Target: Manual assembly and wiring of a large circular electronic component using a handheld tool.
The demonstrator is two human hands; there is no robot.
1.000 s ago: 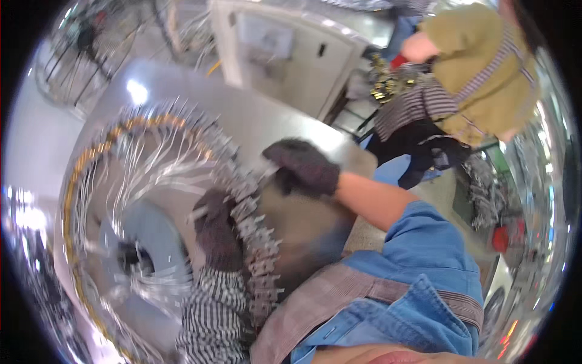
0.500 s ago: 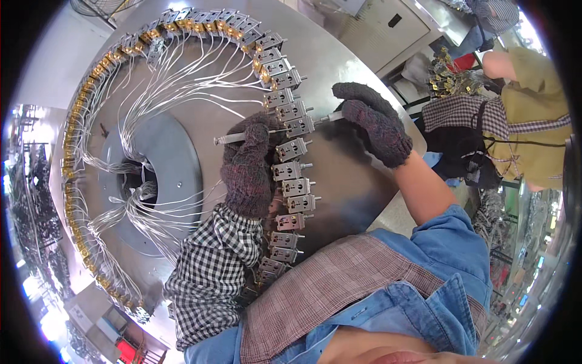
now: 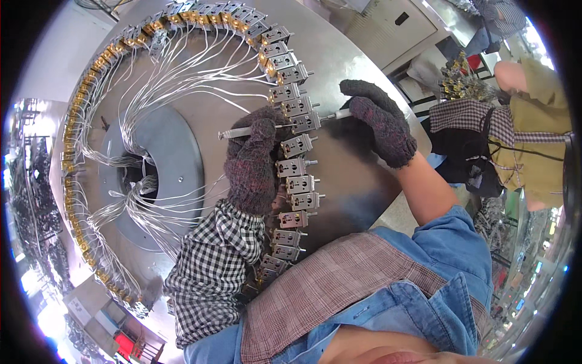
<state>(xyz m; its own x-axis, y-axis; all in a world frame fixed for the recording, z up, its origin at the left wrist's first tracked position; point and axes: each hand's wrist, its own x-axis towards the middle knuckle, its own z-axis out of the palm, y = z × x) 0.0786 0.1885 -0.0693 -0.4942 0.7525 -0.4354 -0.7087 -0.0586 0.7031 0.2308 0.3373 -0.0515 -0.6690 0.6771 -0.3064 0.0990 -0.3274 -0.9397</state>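
My left hand [image 3: 251,164], in a dark knitted glove, is closed around a thin screwdriver [image 3: 237,132] with a whitish handle. The screwdriver's thin shank points right, to the inner side of a metal box-shaped unit [image 3: 305,122] in the ring. On that unit's outer side, my right hand [image 3: 382,124], gloved the same way, grips a second tool [image 3: 341,113] with a white handle. Its metal end lines up with the unit's stub shaft; whether it sits on the shaft is too small to tell. The right fingertips are partly hidden.
Similar units with brass parts [image 3: 209,18] stand around the rim of a round metal table. Thin silvery wires [image 3: 163,91] run from them to a grey hub [image 3: 182,151] with a central hole. At the right, another person in yellowish clothing [image 3: 533,130] is near a pile of brass parts [image 3: 464,82].
The whole view has shifted slightly. Both hands and their tools stay at the same unit, with almost no movement against the ring.
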